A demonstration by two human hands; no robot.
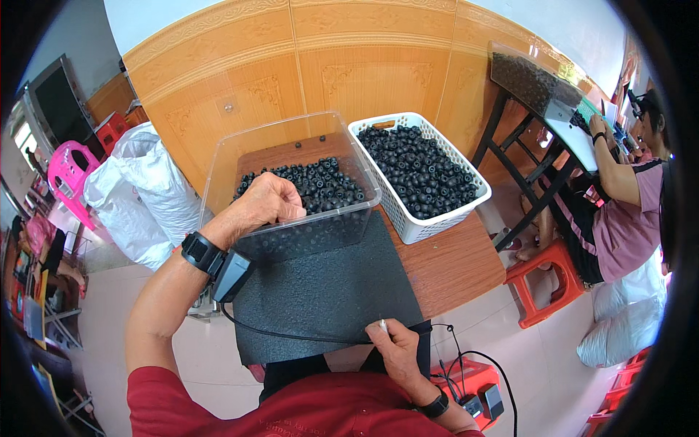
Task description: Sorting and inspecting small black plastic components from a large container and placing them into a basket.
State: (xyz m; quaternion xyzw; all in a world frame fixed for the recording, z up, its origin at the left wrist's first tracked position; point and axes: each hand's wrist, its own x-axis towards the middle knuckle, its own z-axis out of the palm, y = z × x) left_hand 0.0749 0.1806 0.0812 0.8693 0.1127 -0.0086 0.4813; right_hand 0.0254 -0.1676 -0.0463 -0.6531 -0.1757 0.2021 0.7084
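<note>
My left hand (271,200) is over the front wall of a clear plastic bin (291,240), its fingers curled closed. Whatever it may hold is hidden from view. Small black round parts with holes (331,186) lie heaped in the bin, with a couple apart near its back. Close to my body, my right hand (399,353) pinches a small white piece (384,326) between thumb and finger, above the front edge of a dark textured mat (320,291). The rest of that piece is covered by the hand.
A white perforated basket (426,229) full of black parts stands right of the bin on the wooden table (459,266). A black cable (306,336) crosses the mat. White sacks (156,182) stand left. At right, a co-worker (626,211) sits on a red stool (542,284).
</note>
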